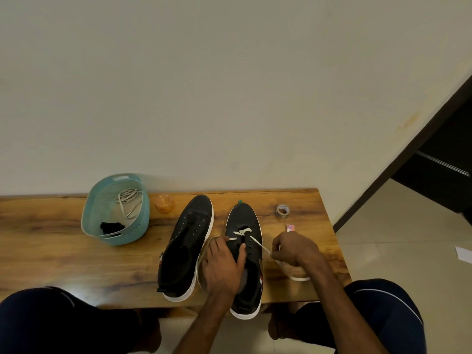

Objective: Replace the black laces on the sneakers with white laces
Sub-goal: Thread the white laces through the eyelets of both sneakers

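Lacing is under way on the right-hand sneaker (pixel 245 254), which stands on the wooden bench (pixel 63 251) with its toe toward the wall. Your left hand (pixel 224 261) lies over its collar and tongue, fingers spread around the upper, thumb resting near the eyelets; it steadies the shoe rather than pinching anything. Your right hand (pixel 293 249) hangs just beside the shoe's outer edge, fingers closed in a narrow pinch on one end of the white lace (pixel 255 241). That lace crosses the lowest eyelets near the toe, and its slack curls down to the bench under your right wrist. The left-hand sneaker (pixel 187 246) stands just beside the first, its eyelets bare. Farther left sits a teal basket (pixel 143 213), holding a coiled second white lace (pixel 129 200) toward the wall side and a dark bundle, the black laces (pixel 112 226), toward you. Between basket and shoes is a small orange jar (pixel 164 203). Beyond your right hand stand a tape roll (pixel 282 211) and a small pink card (pixel 290 227), the latter just clear of your knuckles
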`<state>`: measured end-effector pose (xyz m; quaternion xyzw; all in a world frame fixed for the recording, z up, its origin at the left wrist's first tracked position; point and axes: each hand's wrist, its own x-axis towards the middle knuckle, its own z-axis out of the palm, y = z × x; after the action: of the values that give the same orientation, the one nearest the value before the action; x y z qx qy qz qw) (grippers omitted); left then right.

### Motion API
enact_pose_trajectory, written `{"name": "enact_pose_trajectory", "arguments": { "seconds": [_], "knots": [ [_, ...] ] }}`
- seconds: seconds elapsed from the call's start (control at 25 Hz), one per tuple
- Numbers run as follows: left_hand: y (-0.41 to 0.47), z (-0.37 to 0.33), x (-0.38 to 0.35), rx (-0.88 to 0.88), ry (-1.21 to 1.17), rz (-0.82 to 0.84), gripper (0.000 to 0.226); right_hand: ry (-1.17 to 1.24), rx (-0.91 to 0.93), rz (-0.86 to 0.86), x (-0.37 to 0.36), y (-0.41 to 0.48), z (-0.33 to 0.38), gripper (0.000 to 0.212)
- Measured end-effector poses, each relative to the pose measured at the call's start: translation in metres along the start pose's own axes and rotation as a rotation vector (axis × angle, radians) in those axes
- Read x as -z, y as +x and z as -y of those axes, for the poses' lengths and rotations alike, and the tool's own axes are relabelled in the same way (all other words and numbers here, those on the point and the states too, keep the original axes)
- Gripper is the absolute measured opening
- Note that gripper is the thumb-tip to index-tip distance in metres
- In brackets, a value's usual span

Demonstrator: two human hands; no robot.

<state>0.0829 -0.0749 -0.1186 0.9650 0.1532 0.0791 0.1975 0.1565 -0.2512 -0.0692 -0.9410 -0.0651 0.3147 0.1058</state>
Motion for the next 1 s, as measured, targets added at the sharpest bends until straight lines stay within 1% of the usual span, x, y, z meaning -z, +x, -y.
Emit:
{"name": "enact_pose_trajectory", "arguments": {
  "seconds": [0.04, 0.12, 0.24, 0.28, 0.36, 0.44, 0.6, 0.64, 0.72, 0.8, 0.92, 1.0],
  "knots": [
    [0.0, 0.0, 0.001, -0.003, -0.006, 0.001, 0.052, 0.015, 0.01, -0.016, -0.003, 0.0, 0.003, 0.018],
    [-0.001, 0.001, 0.003, -0.002, -0.042, -0.013, 0.053, 0.045, 0.008, -0.13, -0.002, -0.001, 0.005, 0.027],
    [-0.002, 0.002, 0.007, -0.018, -0.102, -0.011, 0.065, 0.032, -0.138, -0.301, 0.009, -0.005, -0.004, 0.043],
    [-0.001, 0.002, 0.009, -0.033, -0.112, 0.019, 0.066, 0.04, -0.186, -0.325, 0.011, -0.005, -0.009, 0.043],
    [0.0, 0.002, 0.013, -0.087, -0.111, 0.122, 0.057, 0.087, -0.216, -0.33, 0.012, -0.005, -0.01, 0.037],
    [0.001, 0.002, 0.015, -0.129, -0.095, 0.188, 0.048, 0.154, -0.176, -0.301, 0.013, -0.002, -0.009, 0.029],
    [0.004, 0.004, 0.015, -0.126, -0.138, 0.182, 0.041, 0.444, -0.015, -0.281, 0.019, 0.0, -0.002, 0.006],
    [0.004, 0.005, 0.015, -0.139, -0.141, 0.189, 0.039, 0.499, 0.029, -0.28, 0.02, 0.0, -0.001, 0.004],
    [0.002, 0.006, 0.014, -0.167, -0.126, 0.192, 0.037, 0.617, 0.12, -0.269, 0.022, 0.001, 0.0, 0.008],
    [0.0, 0.011, 0.012, -0.149, -0.13, 0.183, 0.037, 0.675, 0.165, -0.275, 0.022, 0.002, 0.004, 0.013],
    [-0.001, 0.012, 0.011, -0.092, -0.167, 0.15, 0.03, 0.656, 0.174, -0.278, 0.016, 0.009, 0.011, 0.013],
    [0.0, 0.01, 0.009, -0.056, -0.193, 0.128, 0.029, 0.582, 0.184, -0.275, 0.01, 0.014, 0.017, 0.014]
  ]
}}
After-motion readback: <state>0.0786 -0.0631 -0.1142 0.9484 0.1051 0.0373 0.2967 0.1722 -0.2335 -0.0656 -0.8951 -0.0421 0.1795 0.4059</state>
